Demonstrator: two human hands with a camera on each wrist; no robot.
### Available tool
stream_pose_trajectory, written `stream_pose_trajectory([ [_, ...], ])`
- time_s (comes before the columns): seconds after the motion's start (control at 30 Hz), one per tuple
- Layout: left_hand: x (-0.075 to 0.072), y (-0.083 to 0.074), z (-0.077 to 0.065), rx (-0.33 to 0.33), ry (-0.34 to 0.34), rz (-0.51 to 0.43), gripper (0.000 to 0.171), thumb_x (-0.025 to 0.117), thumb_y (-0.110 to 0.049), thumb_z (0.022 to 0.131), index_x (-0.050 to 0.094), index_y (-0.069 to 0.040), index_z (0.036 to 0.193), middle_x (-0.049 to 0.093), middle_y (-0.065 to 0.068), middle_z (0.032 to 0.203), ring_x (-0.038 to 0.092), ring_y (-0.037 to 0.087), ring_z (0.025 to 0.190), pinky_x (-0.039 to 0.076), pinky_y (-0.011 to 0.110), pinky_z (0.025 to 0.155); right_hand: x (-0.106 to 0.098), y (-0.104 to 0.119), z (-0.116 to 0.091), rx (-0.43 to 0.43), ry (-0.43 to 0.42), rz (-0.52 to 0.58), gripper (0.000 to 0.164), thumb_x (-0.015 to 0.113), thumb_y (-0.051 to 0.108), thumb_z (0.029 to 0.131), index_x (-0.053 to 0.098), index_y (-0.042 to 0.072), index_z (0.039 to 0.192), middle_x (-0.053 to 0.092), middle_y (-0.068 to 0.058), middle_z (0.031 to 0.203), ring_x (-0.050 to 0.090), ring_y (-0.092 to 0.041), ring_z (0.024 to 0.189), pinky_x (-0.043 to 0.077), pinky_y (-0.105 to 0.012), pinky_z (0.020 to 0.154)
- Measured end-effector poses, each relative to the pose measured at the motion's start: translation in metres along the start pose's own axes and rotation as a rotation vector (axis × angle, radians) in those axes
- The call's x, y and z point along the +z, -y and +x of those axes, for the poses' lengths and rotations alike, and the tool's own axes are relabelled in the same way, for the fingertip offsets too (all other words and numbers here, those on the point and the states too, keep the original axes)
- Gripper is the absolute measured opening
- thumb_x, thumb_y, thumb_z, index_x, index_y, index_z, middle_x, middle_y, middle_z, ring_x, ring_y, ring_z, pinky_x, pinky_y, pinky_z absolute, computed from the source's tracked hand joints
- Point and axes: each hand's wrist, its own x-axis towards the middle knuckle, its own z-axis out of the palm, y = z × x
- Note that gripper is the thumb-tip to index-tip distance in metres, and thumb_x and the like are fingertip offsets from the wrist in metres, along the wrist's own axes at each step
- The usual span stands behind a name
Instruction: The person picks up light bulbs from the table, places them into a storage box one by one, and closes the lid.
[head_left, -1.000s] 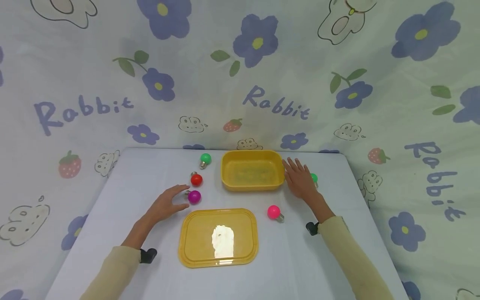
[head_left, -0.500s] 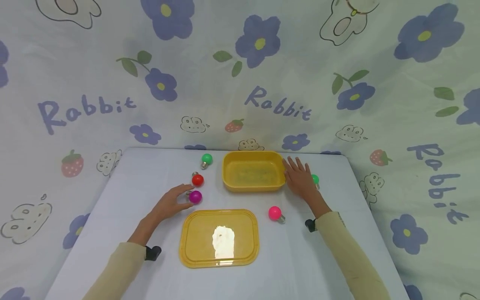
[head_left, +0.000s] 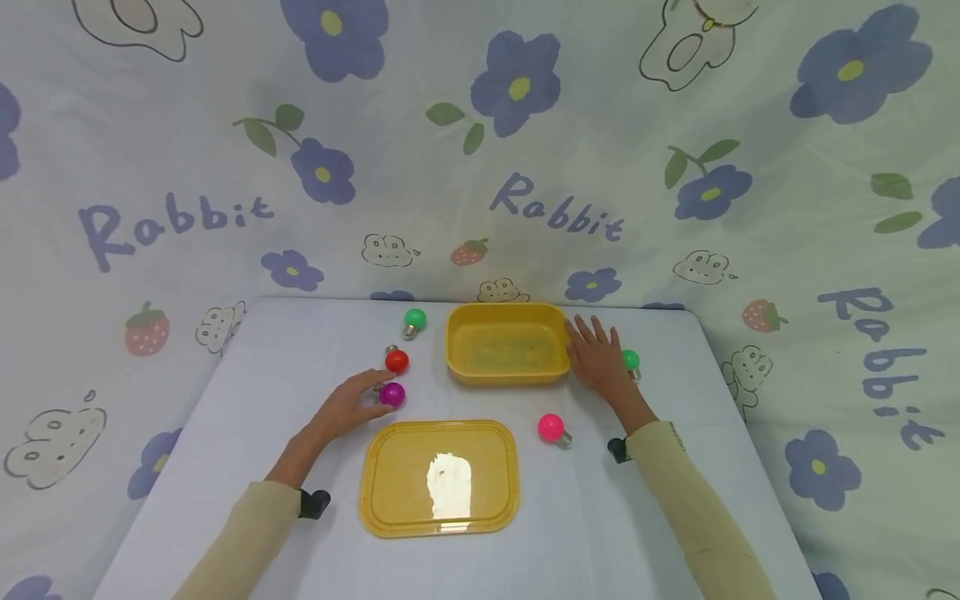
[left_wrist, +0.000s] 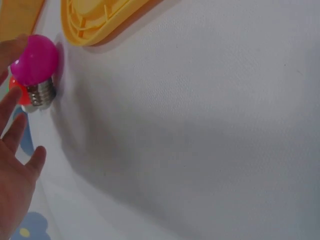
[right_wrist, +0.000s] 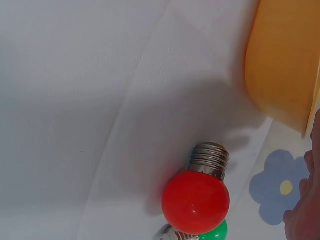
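Observation:
In the head view my left hand (head_left: 347, 408) reaches around a purple light bulb (head_left: 392, 395), thumb and fingers spread on either side of it. The left wrist view shows the thumb overlapping the purple bulb's (left_wrist: 37, 60) round part; firm contact cannot be told. Behind it lies a red bulb (head_left: 397, 361). My right hand (head_left: 600, 360), fingers straight, lies at the right side of a yellow container (head_left: 508, 377). Near that hand, the right wrist view shows another red bulb (right_wrist: 196, 202), hidden in the head view, and a green bulb (right_wrist: 216, 233).
A yellow lid (head_left: 438, 479) lies in front of the container on the white table (head_left: 585, 533). A pink bulb (head_left: 551, 428) rests to the lid's right. One green bulb (head_left: 415, 320) is at the back left. A patterned cloth (head_left: 435, 192) hangs behind the table.
My left hand has moved slightly right, so its thumb and fingers now reach farther around the purple bulb. The right hand has stayed beside the container. The head view has shifted slightly.

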Motion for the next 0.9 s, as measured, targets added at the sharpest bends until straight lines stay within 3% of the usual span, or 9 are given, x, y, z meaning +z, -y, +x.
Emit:
stream_pose_trajectory([
  [0.47,0.0035,0.0055,0.0014,0.020,0.007,0.006,0.059,0.076,-0.015,0.089,0.054,-0.012,0.144,0.052,0.019,0.143,0.039,0.042,0.137,0.037,0.062,0.105,0.0045,-0.0034,-0.0011,0.002,0.019,0.019,0.056,0.026,0.034,0.109,0.019,0.013,0.161,0.016,-0.013,0.165,0.006,-0.039,0.150,0.008,-0.062,0.117],
  [0.73,0.0043,0.0079,0.0007,-0.040,0.012,0.016,0.058,0.074,-0.019,0.091,0.054,-0.015,0.144,0.051,0.021,0.142,0.033,0.046,0.139,0.033,0.065,0.106,0.0011,-0.0011,-0.0033,-0.006,0.026,0.015,0.057,0.025,0.035,0.109,0.016,0.013,0.161,0.017,-0.013,0.164,0.008,-0.039,0.150,0.009,-0.062,0.117],
  [0.9,0.0039,0.0089,0.0042,-0.025,0.013,0.019,0.058,0.075,-0.020,0.090,0.055,-0.013,0.144,0.056,0.020,0.137,0.042,0.043,0.134,0.038,0.063,0.104,0.0003,-0.0013,-0.0040,-0.013,0.003,0.006,0.056,0.026,0.033,0.109,0.019,0.012,0.161,0.018,-0.013,0.164,0.009,-0.039,0.150,0.010,-0.063,0.117],
])
